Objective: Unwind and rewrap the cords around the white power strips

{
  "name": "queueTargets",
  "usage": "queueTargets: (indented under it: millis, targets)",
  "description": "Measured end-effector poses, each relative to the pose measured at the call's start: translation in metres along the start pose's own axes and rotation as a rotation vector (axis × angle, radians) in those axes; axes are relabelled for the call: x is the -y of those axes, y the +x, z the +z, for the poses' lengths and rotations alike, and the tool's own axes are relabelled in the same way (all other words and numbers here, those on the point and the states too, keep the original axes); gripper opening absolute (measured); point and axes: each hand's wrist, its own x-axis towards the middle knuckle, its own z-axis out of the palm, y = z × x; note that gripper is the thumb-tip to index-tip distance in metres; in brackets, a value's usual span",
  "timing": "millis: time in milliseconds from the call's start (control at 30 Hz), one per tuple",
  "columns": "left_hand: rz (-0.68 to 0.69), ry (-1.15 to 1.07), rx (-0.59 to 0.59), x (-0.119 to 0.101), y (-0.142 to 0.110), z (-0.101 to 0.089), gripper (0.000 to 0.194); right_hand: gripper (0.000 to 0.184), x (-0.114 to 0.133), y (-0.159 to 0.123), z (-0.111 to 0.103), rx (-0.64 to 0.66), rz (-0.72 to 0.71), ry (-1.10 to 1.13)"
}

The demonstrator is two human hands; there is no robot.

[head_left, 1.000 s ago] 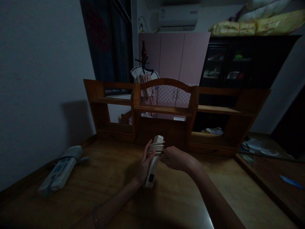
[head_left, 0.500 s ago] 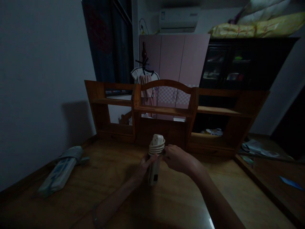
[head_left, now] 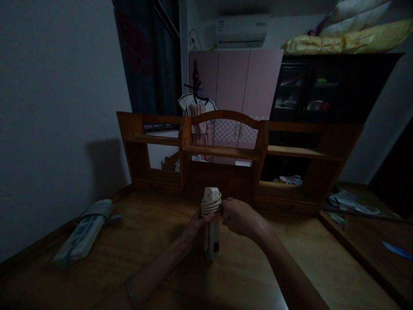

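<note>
I hold a white power strip (head_left: 211,234) upright over the wooden desk (head_left: 167,254), its white cord (head_left: 211,204) coiled around the upper end. My left hand (head_left: 195,227) grips the strip's body from the left, thumb on the front. My right hand (head_left: 240,218) is closed in a pinch on the cord at the coil's right side.
A second white power strip with wound cord (head_left: 84,232) lies at the desk's left, near the wall. A wooden shelf unit (head_left: 226,150) stands along the back of the desk. Papers (head_left: 350,201) lie on a surface at right.
The power strip has turned from a tilt to nearly upright, its front now facing me. My left hand's fingers closed around it; my right hand stayed at the coil.
</note>
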Motion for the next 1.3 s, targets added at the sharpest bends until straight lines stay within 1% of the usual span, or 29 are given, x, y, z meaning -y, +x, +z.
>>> queueTargets:
  millis: [100,200,267,333,433,500,567,600,700,767,800,900,1000,1067,1100,1200,1233,1300]
  targets:
    - [-0.011,-0.018,0.004,-0.002,0.0,0.001,0.047,0.016,0.0,0.0,0.0,-0.006,-0.007,-0.002]
    - [-0.02,-0.047,0.023,-0.004,-0.001,-0.001,0.043,0.012,0.0,0.002,0.0,0.001,-0.021,0.013]
    - [-0.051,-0.067,0.019,-0.005,-0.002,-0.003,0.039,0.011,0.0,0.003,0.001,-0.003,-0.024,0.042]
    - [-0.081,-0.089,0.01,-0.007,-0.003,-0.004,0.037,0.011,0.0,0.004,0.002,-0.032,-0.029,0.073]
    - [-0.083,-0.109,0.015,-0.009,-0.004,-0.005,0.039,0.012,-0.001,0.004,0.005,-0.081,-0.038,0.111]
    - [-0.084,-0.108,0.009,-0.009,-0.005,-0.004,0.04,0.013,-0.001,0.004,0.006,-0.089,-0.027,0.131]
    - [-0.091,-0.102,-0.013,-0.009,-0.004,-0.005,0.04,0.021,-0.002,0.004,0.005,-0.093,0.001,0.155]
    - [-0.096,-0.098,-0.029,-0.009,-0.004,-0.006,0.039,0.03,-0.002,0.004,0.005,-0.099,0.017,0.167]
    - [-0.108,-0.094,-0.073,-0.009,-0.001,-0.008,0.038,0.065,-0.005,0.005,0.004,-0.083,0.067,0.197]
    - [-0.1,-0.102,-0.098,-0.01,0.001,-0.01,0.038,0.083,-0.008,0.004,0.004,-0.036,0.09,0.207]
    - [-0.096,-0.108,-0.108,-0.01,0.002,-0.01,0.037,0.088,-0.009,0.004,0.004,-0.01,0.099,0.208]
    - [-0.102,-0.122,-0.144,-0.009,0.006,-0.011,0.036,0.093,-0.011,0.004,0.006,0.04,0.127,0.201]
    - [-0.102,-0.122,-0.156,-0.008,0.008,-0.01,0.034,0.099,-0.011,0.006,0.008,0.029,0.136,0.183]
    - [-0.085,-0.102,-0.145,-0.007,0.007,-0.01,0.035,0.092,-0.01,0.009,0.01,0.007,0.119,0.183]
    - [-0.071,-0.081,-0.146,-0.007,0.007,-0.01,0.036,0.083,-0.01,0.011,0.011,-0.004,0.109,0.187]
    - [-0.01,0.006,-0.166,-0.007,0.003,-0.009,0.039,0.048,-0.015,0.017,0.014,0.002,0.096,0.224]
    - [0.011,0.035,-0.171,-0.007,0.001,-0.008,0.039,0.039,-0.017,0.019,0.015,0.025,0.091,0.256]
    - [0.047,0.078,-0.165,-0.008,-0.002,-0.006,0.042,0.031,-0.022,0.022,0.018,0.056,0.065,0.301]
